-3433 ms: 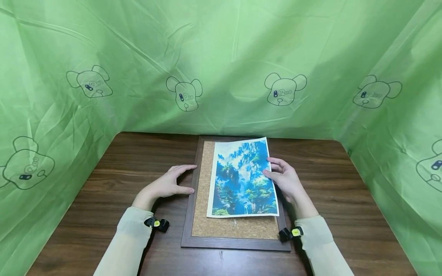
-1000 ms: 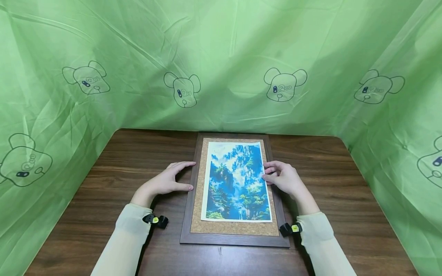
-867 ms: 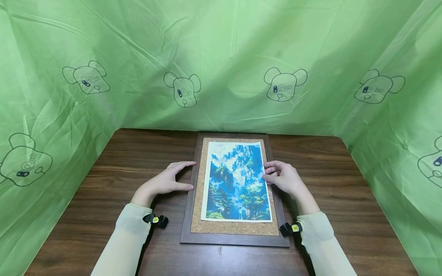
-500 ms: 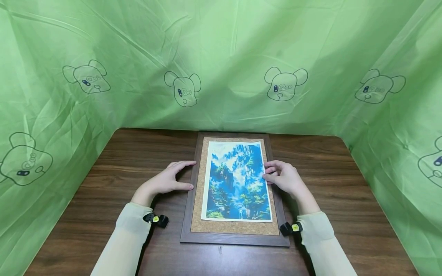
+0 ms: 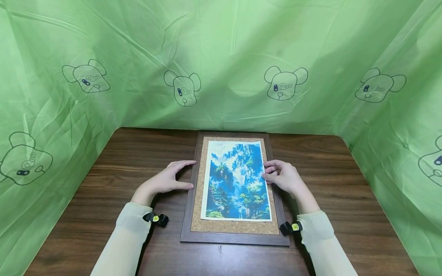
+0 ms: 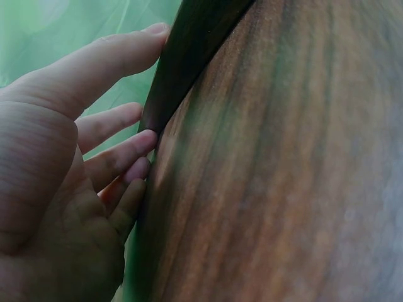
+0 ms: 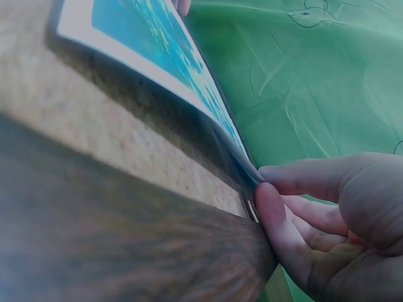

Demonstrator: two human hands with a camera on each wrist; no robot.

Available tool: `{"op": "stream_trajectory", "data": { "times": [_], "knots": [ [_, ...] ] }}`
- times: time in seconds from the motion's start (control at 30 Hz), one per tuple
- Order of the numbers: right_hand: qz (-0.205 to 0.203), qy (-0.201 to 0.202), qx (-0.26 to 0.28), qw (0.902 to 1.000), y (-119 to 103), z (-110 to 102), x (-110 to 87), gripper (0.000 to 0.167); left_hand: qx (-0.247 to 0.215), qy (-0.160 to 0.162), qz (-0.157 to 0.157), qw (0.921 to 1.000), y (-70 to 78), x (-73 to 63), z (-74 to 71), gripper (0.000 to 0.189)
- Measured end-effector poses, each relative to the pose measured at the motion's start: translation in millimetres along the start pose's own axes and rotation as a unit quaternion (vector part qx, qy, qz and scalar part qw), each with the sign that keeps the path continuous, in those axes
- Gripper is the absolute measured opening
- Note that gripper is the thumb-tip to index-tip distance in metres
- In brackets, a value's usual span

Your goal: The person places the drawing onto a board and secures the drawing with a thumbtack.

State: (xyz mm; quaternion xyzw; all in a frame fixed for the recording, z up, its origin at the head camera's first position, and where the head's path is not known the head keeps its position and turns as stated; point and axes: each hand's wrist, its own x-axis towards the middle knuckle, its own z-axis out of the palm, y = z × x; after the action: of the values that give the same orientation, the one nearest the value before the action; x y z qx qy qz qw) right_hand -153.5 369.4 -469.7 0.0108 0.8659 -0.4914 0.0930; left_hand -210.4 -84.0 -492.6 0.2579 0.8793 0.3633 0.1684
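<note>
A dark-framed cork board (image 5: 235,238) lies on the table in the head view. Over its cork is a white-bordered print (image 5: 238,182) of blue mountains and green trees. My right hand (image 5: 288,180) pinches the print's right edge between thumb and forefinger. In the right wrist view that edge of the print (image 7: 182,56) is raised off the cork (image 7: 126,138), with a shadow beneath. My left hand (image 5: 164,182) touches the board's left side, thumb and fingers spread. Fingertips of the left hand (image 6: 63,138) meet the frame's outer side (image 6: 189,56) in the left wrist view.
The brown wood-grain table (image 5: 338,191) extends to both sides of the board. A green curtain (image 5: 221,57) printed with bear heads hangs behind and around it. The board's far edge lies close to that curtain.
Since the earliest frame, my right hand has shifted the print left and slightly nearer, turning it straighter over the cork. Over the last second both hands and the print have stayed almost still.
</note>
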Motion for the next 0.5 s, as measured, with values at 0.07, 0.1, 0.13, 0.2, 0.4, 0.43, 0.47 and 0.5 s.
{"op": "stream_trajectory", "data": {
  "times": [0.07, 0.1, 0.13, 0.2, 0.4, 0.43, 0.47, 0.5],
  "knots": [
    [0.001, 0.0, 0.001, 1.0, -0.2, -0.3, 0.0, 0.044, 0.0, 0.0, 0.0, 1.0, -0.1, 0.0, -0.1, 0.092],
    [0.002, 0.0, 0.002, 1.0, -0.3, -0.6, 0.1, 0.044, 0.0, 0.0, 0.001, 1.0, -0.2, 0.1, -0.2, 0.092],
    [0.001, -0.002, 0.003, 1.0, -0.3, -0.9, 0.2, 0.045, 0.001, 0.0, 0.001, 1.0, -0.2, 0.1, -0.3, 0.092],
    [-0.003, -0.007, 0.005, 1.0, 0.3, -2.6, 0.2, 0.046, 0.003, 0.0, 0.003, 1.0, -0.2, 0.0, -0.4, 0.092],
    [-0.084, -0.016, -0.056, 0.9947, 8.0, -18.6, -0.2, 0.049, 0.003, -0.001, 0.001, 1.0, 0.5, -0.3, -0.6, 0.092],
    [-0.104, -0.013, -0.072, 0.992, 10.1, -21.9, 0.1, 0.05, 0.003, -0.001, 0.0, 1.0, 0.5, -0.3, -0.5, 0.092],
    [-0.123, -0.01, -0.085, 0.9887, 12.4, -24.7, 0.4, 0.051, 0.003, -0.001, 0.001, 1.0, 0.5, -0.3, -0.5, 0.092],
    [-0.14, -0.009, -0.094, 0.9856, 14.2, -26.9, 0.6, 0.054, 0.004, 0.0, 0.001, 1.0, 0.4, -0.4, -0.4, 0.092]
  ]
}}
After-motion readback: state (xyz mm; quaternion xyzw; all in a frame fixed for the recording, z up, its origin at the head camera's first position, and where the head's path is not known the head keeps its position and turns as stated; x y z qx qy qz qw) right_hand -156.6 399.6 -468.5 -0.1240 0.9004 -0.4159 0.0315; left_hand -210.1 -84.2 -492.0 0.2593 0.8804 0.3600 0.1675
